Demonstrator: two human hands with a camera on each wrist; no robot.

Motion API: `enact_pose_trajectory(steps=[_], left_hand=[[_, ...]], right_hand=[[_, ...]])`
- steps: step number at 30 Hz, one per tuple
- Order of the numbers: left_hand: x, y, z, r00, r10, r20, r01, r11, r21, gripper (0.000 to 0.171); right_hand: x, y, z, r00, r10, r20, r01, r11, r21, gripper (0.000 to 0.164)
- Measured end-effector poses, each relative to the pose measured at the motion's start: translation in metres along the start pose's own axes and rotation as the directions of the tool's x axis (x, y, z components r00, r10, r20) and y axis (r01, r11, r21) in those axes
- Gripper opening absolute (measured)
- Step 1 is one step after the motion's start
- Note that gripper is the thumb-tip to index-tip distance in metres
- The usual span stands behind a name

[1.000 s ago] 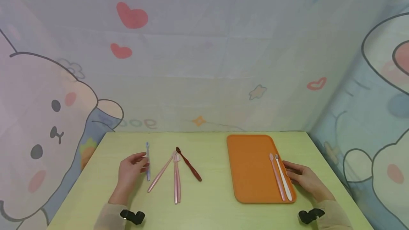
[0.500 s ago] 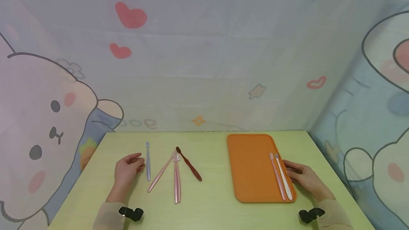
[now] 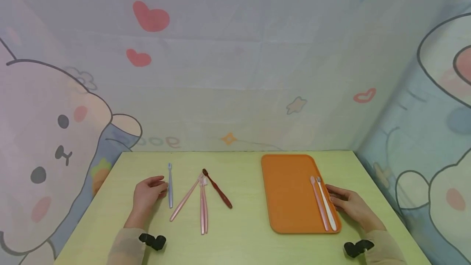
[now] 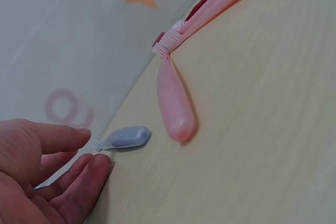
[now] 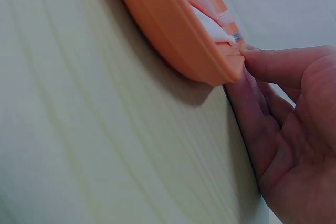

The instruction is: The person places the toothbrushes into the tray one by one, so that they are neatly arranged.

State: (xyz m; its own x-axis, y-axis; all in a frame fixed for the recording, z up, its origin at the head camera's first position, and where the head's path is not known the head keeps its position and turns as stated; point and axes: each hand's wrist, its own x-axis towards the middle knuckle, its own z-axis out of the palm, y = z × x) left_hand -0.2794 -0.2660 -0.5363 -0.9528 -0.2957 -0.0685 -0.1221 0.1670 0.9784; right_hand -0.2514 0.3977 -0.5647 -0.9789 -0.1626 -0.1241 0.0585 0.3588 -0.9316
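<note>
My left hand [image 3: 146, 192] hovers just left of a blue toothbrush [image 3: 170, 187] that lies upright-on on the table, head toward the back. In the left wrist view the fingers are loosely bent with nothing between them, and the blue toothbrush [image 4: 126, 137] lies beyond the fingertips. On the right, my right hand [image 3: 351, 205] pinches the right rim of an orange tray [image 3: 288, 195], thumb on top and fingers below the edge. Inside that tray a pink toothbrush [image 3: 319, 204] and a white toothbrush [image 3: 326, 205] lie side by side along the right wall.
Several pink toothbrushes [image 3: 185, 200] lie fanned with heads together near the table's middle left. A brown toothbrush [image 3: 220, 191] slants away from the same spot. Behind the pale table [image 3: 243, 216] hangs a printed cloth [image 3: 220, 52].
From overlapping the blue toothbrush, my left hand has drawn back to the left, then shifted slightly right. The toothbrush stays put. My right hand and the tray hold still.
</note>
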Motion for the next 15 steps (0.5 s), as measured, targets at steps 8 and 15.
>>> enact_pose_trajectory(steps=[8, 15], left_hand=[[0.0036, 0.0011, 0.0007, 1.0, -0.006, 0.005, 0.006, 0.999, 0.047, 0.044], [0.0045, 0.0021, 0.0042, 1.0, 0.003, 0.002, -0.004, 0.993, 0.118, 0.047]], right_hand=[[0.0005, 0.0036, -0.0014, 1.0, 0.011, 0.003, -0.011, 1.0, 0.015, 0.06], [0.0002, 0.0006, 0.0003, 1.0, 0.014, -0.003, -0.014, 1.0, 0.004, 0.06]])
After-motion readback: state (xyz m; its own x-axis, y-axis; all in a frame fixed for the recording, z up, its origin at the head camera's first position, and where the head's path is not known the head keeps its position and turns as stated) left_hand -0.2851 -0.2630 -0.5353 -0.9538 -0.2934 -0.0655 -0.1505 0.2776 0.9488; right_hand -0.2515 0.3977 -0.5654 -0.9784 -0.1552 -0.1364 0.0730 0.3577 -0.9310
